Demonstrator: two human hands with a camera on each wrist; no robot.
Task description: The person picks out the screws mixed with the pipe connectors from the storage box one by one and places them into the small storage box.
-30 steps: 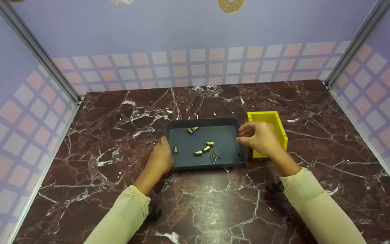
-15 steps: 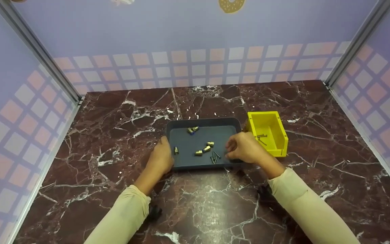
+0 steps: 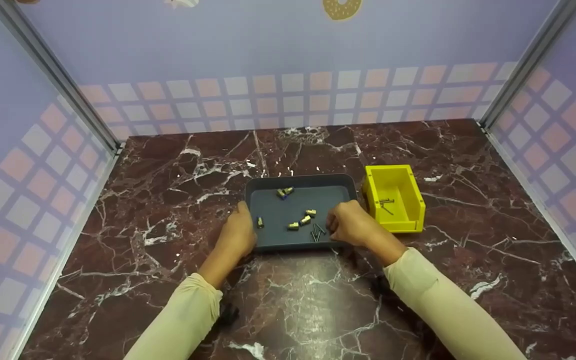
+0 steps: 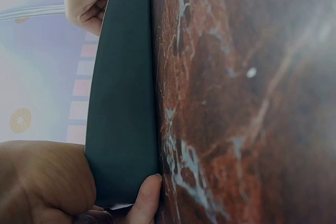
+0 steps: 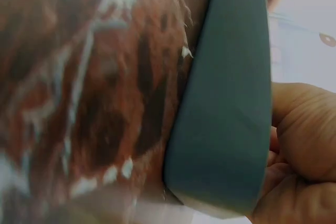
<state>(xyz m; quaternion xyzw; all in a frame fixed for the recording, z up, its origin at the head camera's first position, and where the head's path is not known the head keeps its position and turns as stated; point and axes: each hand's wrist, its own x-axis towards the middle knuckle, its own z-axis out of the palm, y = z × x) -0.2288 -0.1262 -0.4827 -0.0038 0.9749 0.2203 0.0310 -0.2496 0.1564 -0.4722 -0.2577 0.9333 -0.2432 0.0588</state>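
Note:
A dark grey tray (image 3: 300, 246) holds several brass fittings (image 3: 306, 219) and a small cluster of screws (image 3: 317, 233). My left hand (image 3: 237, 231) grips the tray's left side; in the left wrist view its thumb (image 4: 146, 198) presses on the outer wall near the bottom edge. Over the front right corner, my right hand (image 3: 354, 225) reaches down into the tray with bent fingers, right beside the screw cluster. In the right wrist view the tray wall (image 5: 226, 93) hides its fingertips, so I cannot tell whether they pinch a screw.
A yellow bin (image 3: 408, 226) stands just right of the tray, with a few screws (image 3: 387, 204) on its floor. Dark red marbled tabletop (image 3: 178, 200) surrounds both. Patterned panels (image 3: 293, 50) enclose the back and sides.
My right hand has moved from above the yellow bin's left edge leftward and down into the tray's right end. Screws in the bin have come into view. My left hand stays put.

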